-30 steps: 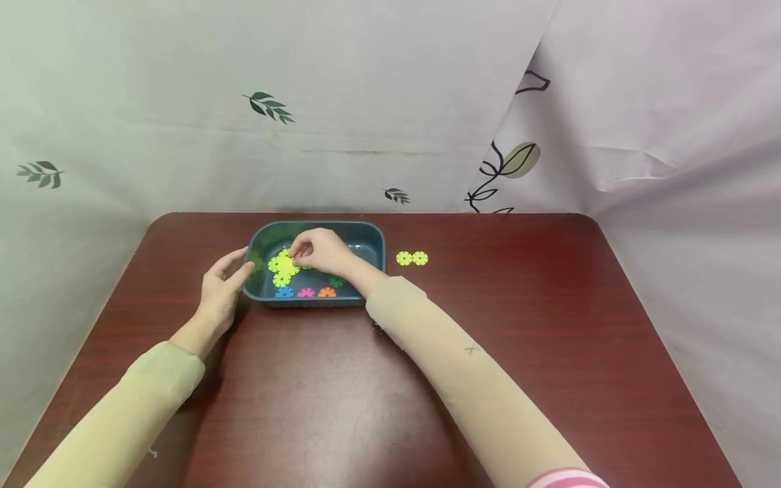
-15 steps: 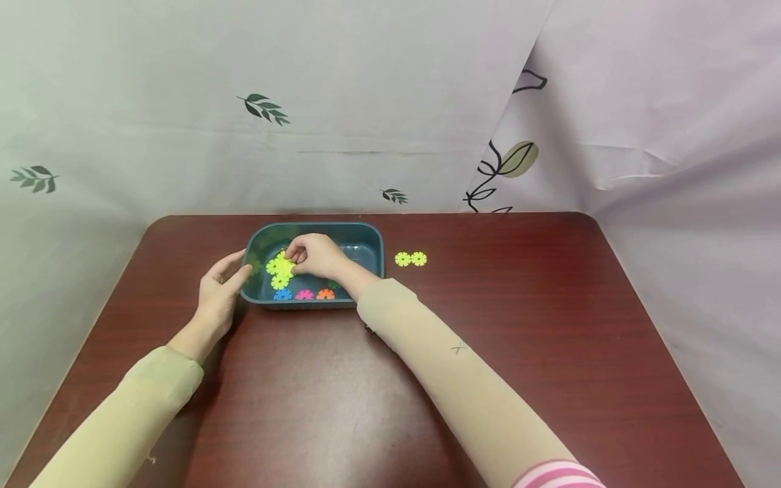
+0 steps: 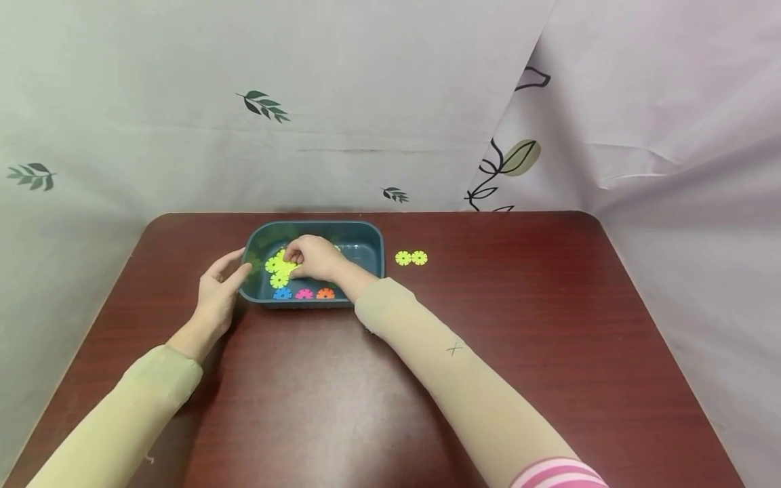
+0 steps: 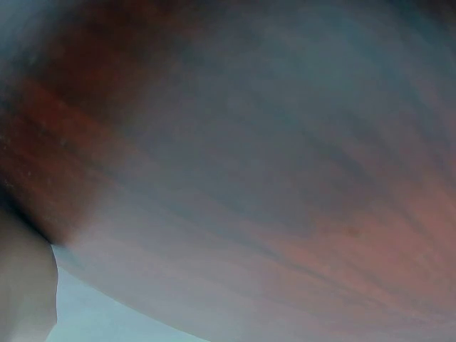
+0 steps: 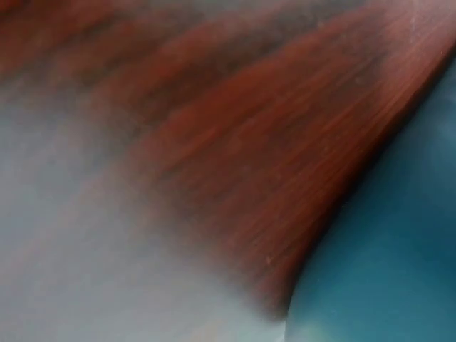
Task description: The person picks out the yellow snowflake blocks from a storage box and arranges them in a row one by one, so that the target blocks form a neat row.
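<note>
A dark blue plastic bin [image 3: 317,304] sits near the table's far edge. My left hand [image 3: 215,295] holds its left side, thumb at the rim and fingers along the outside. Inside the bin, my right hand [image 3: 320,257] pinches at a yellow snowflake disc [image 3: 289,268], partly hidden by the fingers. More yellow discs [image 3: 279,279] lie clustered there. Along the front wall are a blue disc [image 3: 283,294], a pink disc [image 3: 304,294] and an orange disc [image 3: 325,293]. The right wrist view catches only the bin's blue wall [image 5: 385,271] beside the table.
Two yellow discs [image 3: 411,258] lie side by side on the reddish-brown table [image 3: 518,305], right of the bin. Behind the table hangs a pale leaf-patterned curtain [image 3: 366,115]. The left wrist view is mostly blur.
My right hand has lowered slightly among the yellow discs, its forearm shifting a little left. A green disc seen earlier is now hidden behind the right wrist. The left hand keeps its hold.
</note>
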Motion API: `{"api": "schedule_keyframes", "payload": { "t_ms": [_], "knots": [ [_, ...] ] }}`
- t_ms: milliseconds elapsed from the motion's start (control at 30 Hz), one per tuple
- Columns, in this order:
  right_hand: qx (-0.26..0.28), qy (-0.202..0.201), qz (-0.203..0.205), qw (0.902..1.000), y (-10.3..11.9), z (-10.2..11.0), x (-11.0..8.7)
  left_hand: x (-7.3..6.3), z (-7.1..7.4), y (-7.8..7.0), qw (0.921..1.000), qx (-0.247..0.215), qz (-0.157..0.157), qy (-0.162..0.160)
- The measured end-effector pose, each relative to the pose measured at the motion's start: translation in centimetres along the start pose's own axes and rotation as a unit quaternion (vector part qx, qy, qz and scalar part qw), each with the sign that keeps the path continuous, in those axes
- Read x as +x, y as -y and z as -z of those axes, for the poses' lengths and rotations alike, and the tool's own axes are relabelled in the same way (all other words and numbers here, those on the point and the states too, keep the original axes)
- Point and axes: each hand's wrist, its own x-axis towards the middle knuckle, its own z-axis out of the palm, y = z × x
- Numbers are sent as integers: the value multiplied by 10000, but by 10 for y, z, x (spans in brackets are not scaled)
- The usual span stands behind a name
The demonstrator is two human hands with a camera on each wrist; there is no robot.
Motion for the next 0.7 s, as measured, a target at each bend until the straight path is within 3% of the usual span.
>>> {"api": "schedule_keyframes", "payload": {
  "t_ms": [333,700],
  "knots": [
    [-175,17,-81,9998,3,1,-3,0,2,-1,10000,43,0,60],
    [576,-181,-96,9981,1,1,-6,1,1,1,10000,42,-67,28]
  ]
}}
